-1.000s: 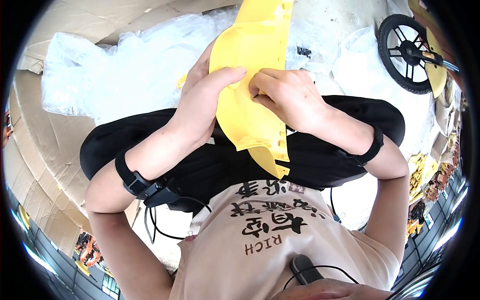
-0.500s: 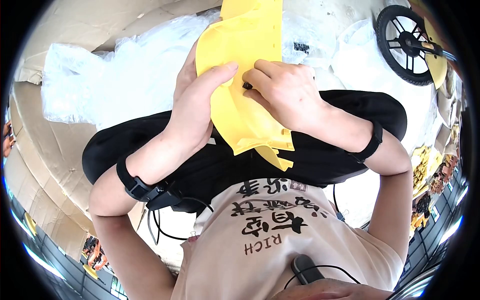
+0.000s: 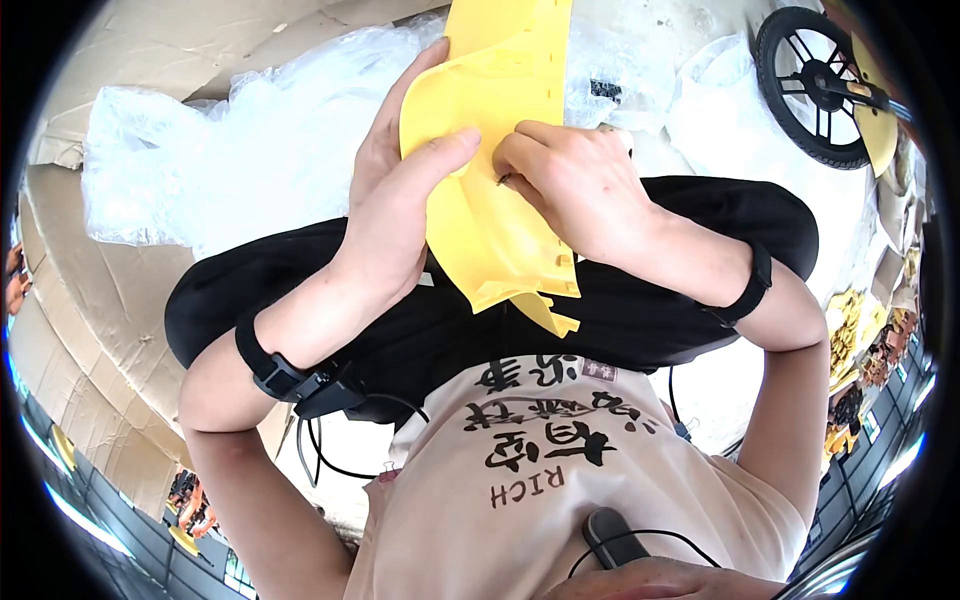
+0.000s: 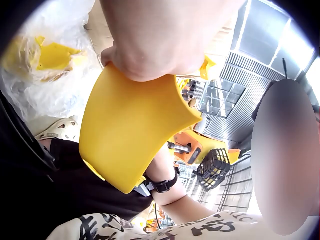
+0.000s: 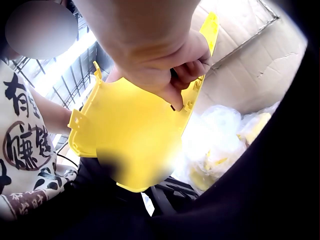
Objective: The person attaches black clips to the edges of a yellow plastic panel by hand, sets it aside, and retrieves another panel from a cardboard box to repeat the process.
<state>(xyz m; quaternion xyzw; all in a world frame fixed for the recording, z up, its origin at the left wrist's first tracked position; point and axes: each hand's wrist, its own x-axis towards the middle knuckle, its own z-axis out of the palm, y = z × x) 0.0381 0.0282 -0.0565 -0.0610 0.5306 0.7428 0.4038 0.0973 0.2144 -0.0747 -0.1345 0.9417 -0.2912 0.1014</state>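
A curved yellow plastic panel (image 3: 490, 95) is held up over the lap, with small clips along its right edge. My left hand (image 3: 395, 190) grips its left side, thumb on the inner face and the other fingers behind it. The panel's smooth outer face (image 4: 130, 125) shows in the left wrist view. My right hand (image 3: 585, 185) is at the inner face near the clipped edge, thumb and fingers curled together. Between them they pinch a small black piece (image 5: 173, 107), mostly hidden by the fingers in the right wrist view.
Clear plastic wrapping (image 3: 290, 150) lies on cardboard (image 3: 90, 300) ahead and to the left. A black spoked wheel (image 3: 815, 90) stands at the right. Black-trousered legs (image 3: 260, 270) are folded below the panel. More yellow parts (image 4: 57, 55) lie in wrapping.
The panel and both hands have shifted slightly left overall since a second ago. The black piece showed between the right fingertips half a second ago and is now more covered.
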